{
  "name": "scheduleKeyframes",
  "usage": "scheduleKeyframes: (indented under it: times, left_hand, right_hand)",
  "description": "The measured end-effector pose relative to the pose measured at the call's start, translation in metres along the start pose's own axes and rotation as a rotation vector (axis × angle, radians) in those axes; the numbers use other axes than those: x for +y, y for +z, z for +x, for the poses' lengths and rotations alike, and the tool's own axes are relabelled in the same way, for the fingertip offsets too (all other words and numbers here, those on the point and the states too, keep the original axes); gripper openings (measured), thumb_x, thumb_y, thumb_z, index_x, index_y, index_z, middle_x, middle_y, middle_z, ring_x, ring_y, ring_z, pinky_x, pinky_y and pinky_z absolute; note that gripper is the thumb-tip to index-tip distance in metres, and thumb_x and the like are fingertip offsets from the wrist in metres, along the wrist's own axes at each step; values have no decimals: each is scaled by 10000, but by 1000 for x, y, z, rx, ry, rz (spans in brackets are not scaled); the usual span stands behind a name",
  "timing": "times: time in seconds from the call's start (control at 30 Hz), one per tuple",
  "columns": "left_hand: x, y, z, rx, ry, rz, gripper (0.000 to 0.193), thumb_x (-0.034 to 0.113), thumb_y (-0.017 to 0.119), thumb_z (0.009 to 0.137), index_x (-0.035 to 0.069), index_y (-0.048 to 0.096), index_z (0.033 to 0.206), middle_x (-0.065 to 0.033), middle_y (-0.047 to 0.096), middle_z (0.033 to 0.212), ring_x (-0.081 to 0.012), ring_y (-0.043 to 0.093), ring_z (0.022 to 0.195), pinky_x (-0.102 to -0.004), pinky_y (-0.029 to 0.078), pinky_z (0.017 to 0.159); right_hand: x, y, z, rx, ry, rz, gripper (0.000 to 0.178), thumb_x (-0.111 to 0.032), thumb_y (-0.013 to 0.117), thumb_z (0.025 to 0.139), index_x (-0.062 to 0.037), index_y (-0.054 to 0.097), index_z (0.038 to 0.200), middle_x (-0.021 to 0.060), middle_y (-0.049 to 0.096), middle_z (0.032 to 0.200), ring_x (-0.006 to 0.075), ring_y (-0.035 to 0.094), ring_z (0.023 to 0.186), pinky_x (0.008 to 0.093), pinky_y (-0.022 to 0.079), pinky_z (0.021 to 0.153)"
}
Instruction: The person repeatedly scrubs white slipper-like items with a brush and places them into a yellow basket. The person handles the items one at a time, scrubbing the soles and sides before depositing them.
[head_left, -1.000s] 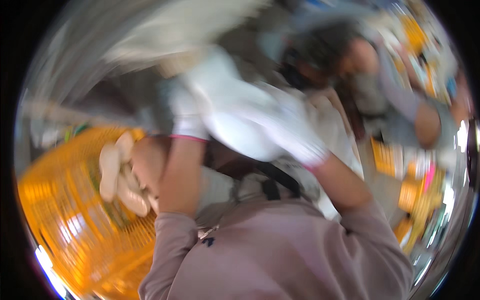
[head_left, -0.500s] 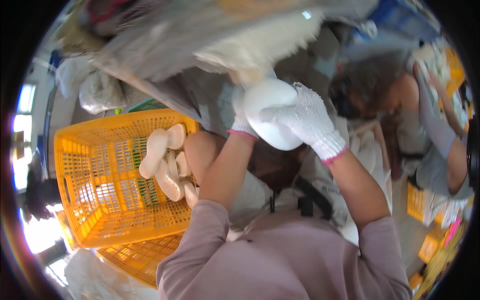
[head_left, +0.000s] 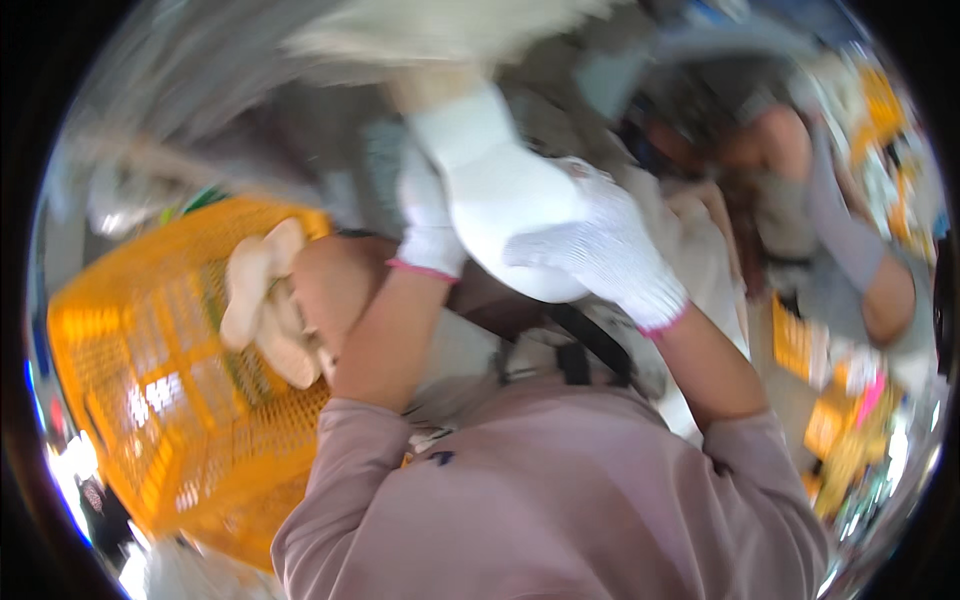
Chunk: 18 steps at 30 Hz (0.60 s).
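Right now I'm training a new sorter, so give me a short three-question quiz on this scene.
1. True or false: both hands wear white knit gloves with pink cuffs.
2. What do the left hand and right hand grip together?
A) a large white mushroom
B) a blue bottle
C) a metal pan
3. What colour is the mesh basket that holds the pale mushrooms?

Key: 1 true; 2 A; 3 orange.
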<state>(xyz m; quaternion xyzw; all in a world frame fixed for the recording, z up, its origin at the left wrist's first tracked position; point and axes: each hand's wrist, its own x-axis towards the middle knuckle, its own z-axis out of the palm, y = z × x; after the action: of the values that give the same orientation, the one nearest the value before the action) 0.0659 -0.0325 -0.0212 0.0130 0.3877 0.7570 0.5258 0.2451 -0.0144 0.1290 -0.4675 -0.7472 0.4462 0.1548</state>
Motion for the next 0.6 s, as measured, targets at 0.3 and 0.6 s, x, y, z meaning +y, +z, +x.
scheduleKeyframes:
  times: [0.3,0.6]
  left_hand:
    - [-6,5,-27,-269,-509,1023,727,588,499,1093,-15,523,1497,-195,652,1410,-287,680,1186,-395,547,995]
    - [-10,-2,-38,-834,227,1592,459,367,528,1110,43,613,1425,-187,675,1389,-331,671,1216,-431,532,1044]
  right_hand:
    - [204,-93,-305,810,343,-733,368,-383,772,928,-39,768,1059,112,792,996,273,759,865,406,589,791]
    - [369,17,-437,870,1064,-567,506,-467,675,997,22,732,1114,261,762,1072,415,742,1055,525,571,930]
